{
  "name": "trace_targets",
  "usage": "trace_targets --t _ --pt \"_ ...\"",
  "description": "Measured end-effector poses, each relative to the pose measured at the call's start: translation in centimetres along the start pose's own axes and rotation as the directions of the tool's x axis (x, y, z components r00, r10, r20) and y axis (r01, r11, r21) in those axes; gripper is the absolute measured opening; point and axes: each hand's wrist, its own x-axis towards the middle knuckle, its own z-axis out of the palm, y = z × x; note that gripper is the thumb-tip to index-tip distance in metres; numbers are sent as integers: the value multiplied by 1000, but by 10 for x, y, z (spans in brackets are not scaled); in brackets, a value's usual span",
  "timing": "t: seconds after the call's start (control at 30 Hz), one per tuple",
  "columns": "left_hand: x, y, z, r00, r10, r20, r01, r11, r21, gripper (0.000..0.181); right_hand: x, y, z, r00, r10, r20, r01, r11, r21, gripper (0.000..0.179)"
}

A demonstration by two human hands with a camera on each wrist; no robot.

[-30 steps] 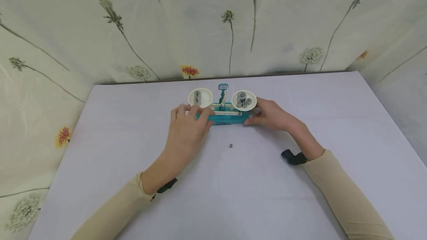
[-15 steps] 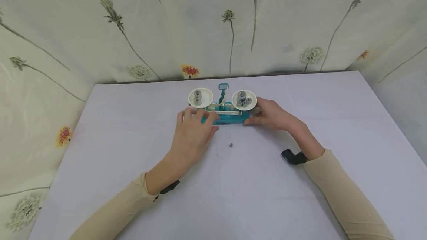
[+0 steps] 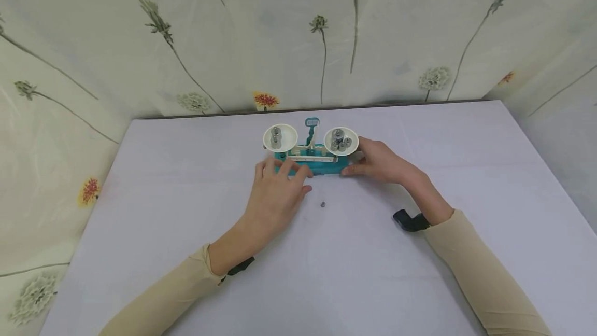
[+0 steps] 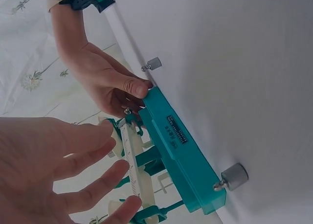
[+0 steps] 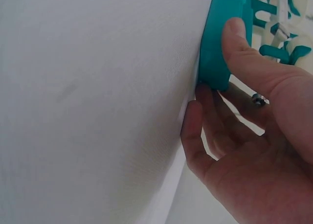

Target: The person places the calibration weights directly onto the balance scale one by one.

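A small balance scale point(image 3: 322, 167) with a teal base stands near the table's far edge. Metal weights point(image 3: 276, 138) lie in its white left pan point(image 3: 288, 145), and several more weights point(image 3: 338, 138) lie in its right pan point(image 3: 353, 147). My right hand point(image 3: 380, 161) grips the base's right end, thumb point(image 5: 237, 43) on the front face, fingers around the end. My left hand point(image 3: 275, 201) holds nothing, its fingers spread and loosely bent before the scale's left half. In the left wrist view, a small weight point(image 4: 154, 63) and a larger weight point(image 4: 235, 176) are on the table before the base.
A white cloth covers the table point(image 3: 373, 284). Behind its far edge hangs a flower-patterned curtain point(image 3: 280, 40). The larger loose weight is hidden behind my left hand in the head view. A dark wrist strap point(image 3: 410, 220) shows at the right sleeve.
My left hand has drawn back from the scale's left end, moving right and toward me, uncovering more of the teal base. The right hand, pans and small loose weight stay put.
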Motion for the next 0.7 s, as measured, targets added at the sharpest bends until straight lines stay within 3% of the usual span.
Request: trace_targets --t 0.3,0.7 --pt "-2 1 4 1000 18 4 -18 1000 6 20 0 -1 1 1000 10 -4 -10 1000 -6 75" --pt "-2 6 9 998 26 58 -26 1000 -14 19 -1 -2 0 1000 1 -4 -1 1000 -12 74"
